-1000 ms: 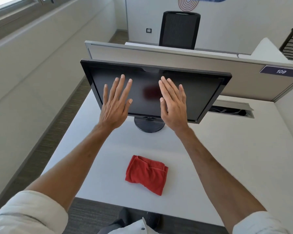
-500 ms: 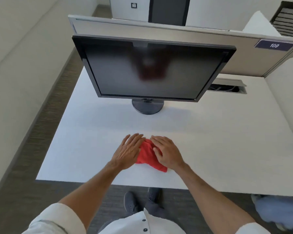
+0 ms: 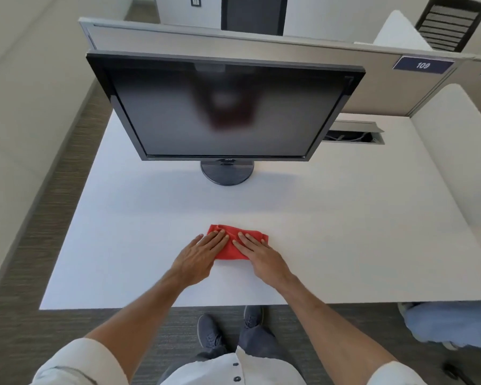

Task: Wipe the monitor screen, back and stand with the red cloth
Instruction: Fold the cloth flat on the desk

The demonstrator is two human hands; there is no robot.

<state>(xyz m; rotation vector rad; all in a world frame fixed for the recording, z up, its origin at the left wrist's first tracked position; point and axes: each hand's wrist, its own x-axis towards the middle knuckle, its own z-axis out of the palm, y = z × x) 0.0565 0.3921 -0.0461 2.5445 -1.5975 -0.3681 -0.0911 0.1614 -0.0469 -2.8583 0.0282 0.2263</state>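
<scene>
Open grey cable hatch (image 3: 354, 125) set in desk, rear right: pale cables (image 3: 342, 137) inside. Crumpled red cloth (image 3: 229, 250) lies on white desk (image 3: 358, 232) nr front edge, well apart frm black flat-screen monitor (image 3: 220, 115) on round black stand (image 3: 227, 173). L hand (image 3: 197, 255) + R hand (image 3: 261, 255) flat, fingers straight, resting on cloth. Grey partition (image 3: 261, 48) behind monitor; grey carpet floor (image 3: 64, 176).
</scene>
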